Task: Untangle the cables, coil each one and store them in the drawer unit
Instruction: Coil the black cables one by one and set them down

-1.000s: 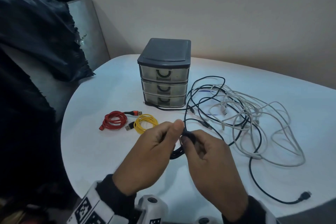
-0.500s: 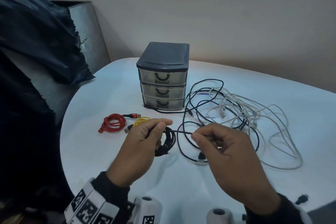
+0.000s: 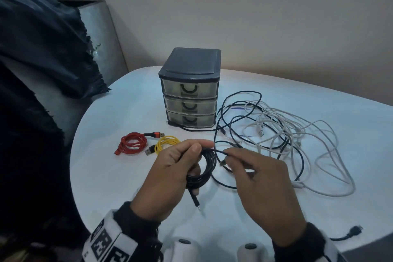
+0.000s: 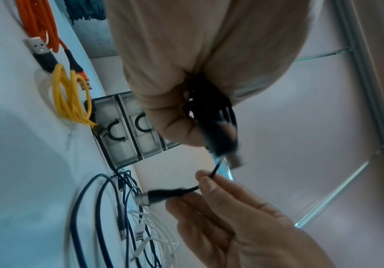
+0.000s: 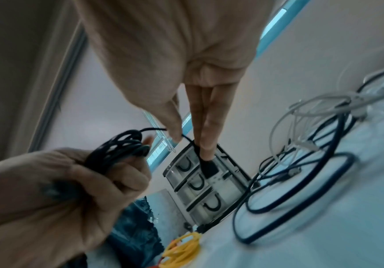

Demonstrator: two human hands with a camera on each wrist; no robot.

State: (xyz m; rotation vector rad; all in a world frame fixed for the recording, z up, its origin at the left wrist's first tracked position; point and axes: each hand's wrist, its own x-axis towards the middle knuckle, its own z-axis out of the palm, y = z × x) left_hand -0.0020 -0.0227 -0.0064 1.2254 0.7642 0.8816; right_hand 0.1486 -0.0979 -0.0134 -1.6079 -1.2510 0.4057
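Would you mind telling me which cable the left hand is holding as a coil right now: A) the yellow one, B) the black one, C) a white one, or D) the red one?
B: the left hand grips the black coil, while the red cable and yellow cable lie coiled on the table.

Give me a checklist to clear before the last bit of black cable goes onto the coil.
1. Left hand grips the black coil: ok.
2. Right hand pinches the cable's free end near the plug: ok.
3. Free end clear of the tangled pile: ok, only a short run links it to the coil.
4. Drawer unit open to receive it: not ok, all three drawers shut.
5. Red cable and yellow cable stored: not ok, both lie coiled on the table.
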